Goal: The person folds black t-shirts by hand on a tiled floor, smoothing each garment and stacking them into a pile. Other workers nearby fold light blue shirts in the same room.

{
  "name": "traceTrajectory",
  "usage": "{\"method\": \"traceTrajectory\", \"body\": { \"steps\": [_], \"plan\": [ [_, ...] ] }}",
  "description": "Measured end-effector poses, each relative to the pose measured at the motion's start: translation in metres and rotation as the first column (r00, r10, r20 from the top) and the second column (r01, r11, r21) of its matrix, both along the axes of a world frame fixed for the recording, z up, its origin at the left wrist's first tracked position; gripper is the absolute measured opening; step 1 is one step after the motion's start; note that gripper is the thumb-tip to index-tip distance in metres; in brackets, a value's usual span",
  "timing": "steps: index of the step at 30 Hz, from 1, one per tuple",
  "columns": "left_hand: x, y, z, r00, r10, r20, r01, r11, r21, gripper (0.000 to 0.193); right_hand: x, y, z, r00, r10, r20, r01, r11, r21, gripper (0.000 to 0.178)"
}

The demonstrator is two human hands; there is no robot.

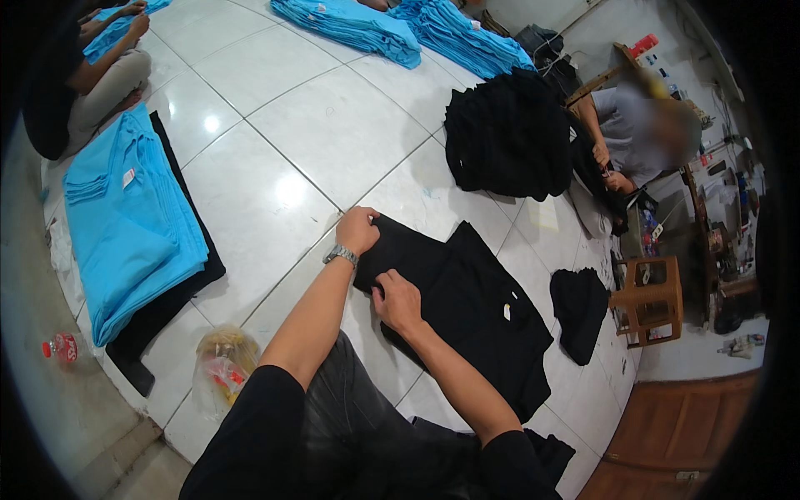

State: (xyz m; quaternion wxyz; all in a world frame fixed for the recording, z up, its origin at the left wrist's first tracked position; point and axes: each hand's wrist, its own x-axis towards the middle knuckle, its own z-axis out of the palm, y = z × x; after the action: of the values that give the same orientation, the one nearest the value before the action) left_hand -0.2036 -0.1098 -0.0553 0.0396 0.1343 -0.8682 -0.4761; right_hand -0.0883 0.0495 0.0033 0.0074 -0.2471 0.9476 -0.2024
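Note:
A black shirt (467,300) lies spread on the white tiled floor in front of me, with a small white label near its far-right end. My left hand (358,231), a metal watch on its wrist, is closed on the far-left corner of the cloth. Nearer to me, my right hand (397,302) has its fingers bent at the left edge of the same shirt, pinching the fabric. The cloth between the two hands looks fairly flat. Its near edge runs partly behind my right forearm.
Folded blue shirts (137,225) lie on black cloth at the left, by a plastic bag (225,367) and a bottle (60,348). A black pile (508,137) stands far right near a seated person (625,133). Further right are a bundle (579,312) and a stool (650,300).

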Motion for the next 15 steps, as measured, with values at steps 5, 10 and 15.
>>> {"method": "traceTrajectory", "body": {
  "steps": [5, 10, 15],
  "plan": [
    [-0.002, 0.004, -0.002, 0.997, -0.036, -0.063, 0.031, 0.996, -0.086, 0.017, 0.003, 0.004, 0.005, 0.998, -0.062, 0.016, 0.064, 0.991, -0.114, 0.022],
    [-0.007, 0.009, 0.006, 0.977, 0.023, -0.211, -0.023, 1.0, 0.002, 0.008, 0.01, 0.006, 0.015, 0.992, -0.124, -0.002, 0.121, 0.97, -0.209, 0.025],
    [-0.008, 0.011, 0.014, 0.999, 0.026, -0.024, -0.027, 0.999, -0.022, 0.013, 0.014, 0.015, 0.018, 0.989, -0.142, 0.051, 0.149, 0.976, -0.161, 0.025]
  ]
}}
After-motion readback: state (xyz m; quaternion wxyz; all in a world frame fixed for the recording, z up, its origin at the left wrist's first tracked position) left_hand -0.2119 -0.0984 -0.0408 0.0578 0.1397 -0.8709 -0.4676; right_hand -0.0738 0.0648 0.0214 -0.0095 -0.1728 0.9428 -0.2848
